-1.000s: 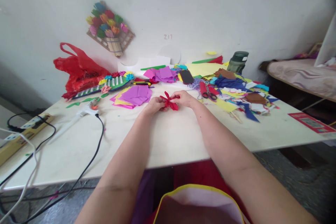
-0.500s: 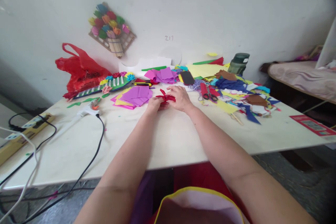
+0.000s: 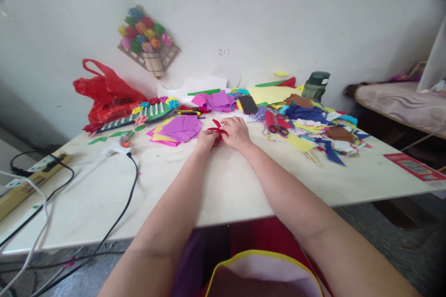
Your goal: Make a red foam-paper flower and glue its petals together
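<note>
A small red folded-paper piece (image 3: 218,127) with several pointed petals stands between my hands above the middle of the table. My left hand (image 3: 206,140) pinches its left and lower side. From the right, my right hand (image 3: 237,133) has its fingers curled onto the petals, hiding part of the piece. Purple paper sheets (image 3: 183,127), with yellow and pink ones under them, lie just left of my left hand. Black-handled scissors (image 3: 278,127) rest on red paper to the right of my right hand.
A white glue gun (image 3: 118,146) with a black cord lies on the left, near a power strip (image 3: 35,174). Paper scraps (image 3: 306,113) heap up at the right. A phone (image 3: 248,105), a green bottle (image 3: 315,85) and a red plastic bag (image 3: 108,93) stand farther back.
My right hand has shifted slightly left, its fingers now closer over the red petals. My left hand stays on the piece.
</note>
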Tool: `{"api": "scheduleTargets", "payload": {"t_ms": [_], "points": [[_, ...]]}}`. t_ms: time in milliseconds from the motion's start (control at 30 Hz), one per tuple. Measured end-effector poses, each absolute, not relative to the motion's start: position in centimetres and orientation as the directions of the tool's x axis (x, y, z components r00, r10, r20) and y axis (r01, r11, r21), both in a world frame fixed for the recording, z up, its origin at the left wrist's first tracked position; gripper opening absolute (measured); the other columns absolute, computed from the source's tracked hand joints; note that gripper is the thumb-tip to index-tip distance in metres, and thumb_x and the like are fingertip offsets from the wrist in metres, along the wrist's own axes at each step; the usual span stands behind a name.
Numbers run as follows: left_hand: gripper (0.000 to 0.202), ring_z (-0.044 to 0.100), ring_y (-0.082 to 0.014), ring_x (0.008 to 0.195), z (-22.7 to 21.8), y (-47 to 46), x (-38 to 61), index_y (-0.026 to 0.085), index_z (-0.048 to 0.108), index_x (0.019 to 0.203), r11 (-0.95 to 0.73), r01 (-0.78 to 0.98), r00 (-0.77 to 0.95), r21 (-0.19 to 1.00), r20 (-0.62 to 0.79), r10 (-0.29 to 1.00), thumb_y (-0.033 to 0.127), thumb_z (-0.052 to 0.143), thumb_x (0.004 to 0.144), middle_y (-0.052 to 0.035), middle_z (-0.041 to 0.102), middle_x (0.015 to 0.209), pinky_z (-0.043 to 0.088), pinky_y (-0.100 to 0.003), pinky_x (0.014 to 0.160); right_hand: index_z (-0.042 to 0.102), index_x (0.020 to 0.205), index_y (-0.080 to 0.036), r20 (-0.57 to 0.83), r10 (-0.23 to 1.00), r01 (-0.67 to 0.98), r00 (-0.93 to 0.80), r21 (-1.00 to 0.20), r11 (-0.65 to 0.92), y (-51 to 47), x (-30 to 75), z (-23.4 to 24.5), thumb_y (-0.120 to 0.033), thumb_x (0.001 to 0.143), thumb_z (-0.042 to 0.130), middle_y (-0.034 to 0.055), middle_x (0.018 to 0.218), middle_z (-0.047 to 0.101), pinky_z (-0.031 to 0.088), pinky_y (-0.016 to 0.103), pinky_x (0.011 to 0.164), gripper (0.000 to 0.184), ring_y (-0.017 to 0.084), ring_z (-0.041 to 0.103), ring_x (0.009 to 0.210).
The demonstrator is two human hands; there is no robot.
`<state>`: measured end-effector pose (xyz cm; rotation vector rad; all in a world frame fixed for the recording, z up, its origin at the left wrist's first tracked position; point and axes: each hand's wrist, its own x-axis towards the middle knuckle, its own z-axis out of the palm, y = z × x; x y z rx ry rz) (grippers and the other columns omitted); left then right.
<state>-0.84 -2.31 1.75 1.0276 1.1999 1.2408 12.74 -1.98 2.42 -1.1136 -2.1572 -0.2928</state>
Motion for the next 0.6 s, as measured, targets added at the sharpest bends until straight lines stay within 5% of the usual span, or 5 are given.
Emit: {"api": "scheduleTargets", "payload": {"t_ms": [600], "points": [[0.004,0.059,-0.0133,0.046,1.38,-2.27,-0.2,0.012,0.062,0.063,-0.006,-0.209,-0.073,0.978,-0.01,0.997,0.014,0.064,0.066,-0.0019,0.062,0.05,0.05,-0.025,0.051,0.074,0.082,-0.017,0.698,0.593,0.806,-0.402,-0.038,0.591,-1.74,12.17,2.66,-0.014,0.089,0.052,0.0074,0.122,0.069,0.037,0.043,0.088,0.023,0.026,0.053,0.103]]}}
